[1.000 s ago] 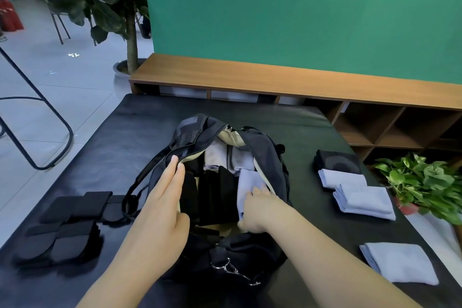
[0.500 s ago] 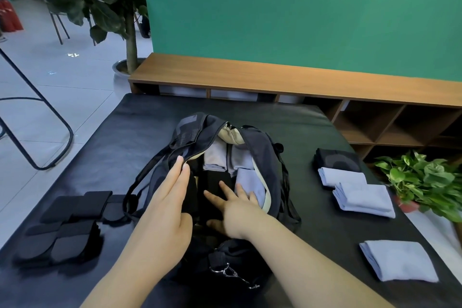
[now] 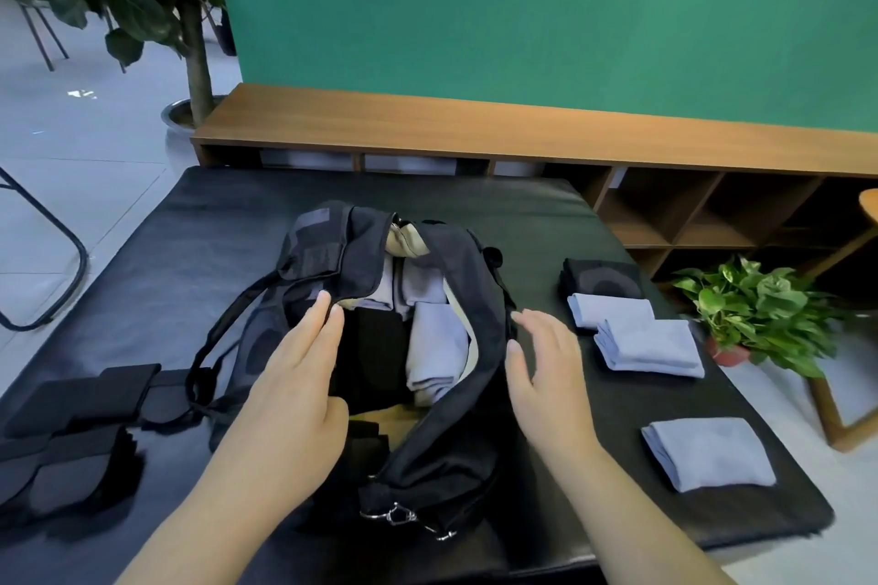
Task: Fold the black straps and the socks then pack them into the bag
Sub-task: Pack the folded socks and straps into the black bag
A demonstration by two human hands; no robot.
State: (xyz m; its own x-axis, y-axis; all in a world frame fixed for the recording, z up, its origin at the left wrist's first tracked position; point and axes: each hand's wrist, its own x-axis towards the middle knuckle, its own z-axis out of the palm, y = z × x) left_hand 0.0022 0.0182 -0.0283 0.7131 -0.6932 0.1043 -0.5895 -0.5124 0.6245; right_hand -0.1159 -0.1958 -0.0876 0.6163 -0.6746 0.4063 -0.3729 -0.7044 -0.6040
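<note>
Socks are what's up next, judging by the layout — your right hand (image 3: pixel 546 371) hangs empty with its fingers loosely spread, just outside the right wall of the black fabric duffel bag (image 3: pixel 456 432), which sits open in the middle of the black padded desk (image 3: pixel 214 223). The nearest stack of folded light blue socks (image 3: pixel 648 342) lies to the right of that hand and a bit further from you, with a single folded light blue sock bundle (image 3: pixel 708 454) closer to you on the same side. So the right hand is clearly the nearer one for those.

Your left hand (image 3: pixel 294 375) has straight fingers laid against the bag's left rim, holding the mouth open; it isn't gripping anything. Inside you can see a light blue folded sock (image 3: pixel 437 352) standing next to dark folded items — can't tell exactly what those are.

The folded black straps (image 3: pixel 76 432) sit well off to the left of the bag, so those would be the left hand's job. There's also a dark folded piece (image 3: pixel 603 278) behind the blue stack.
</note>
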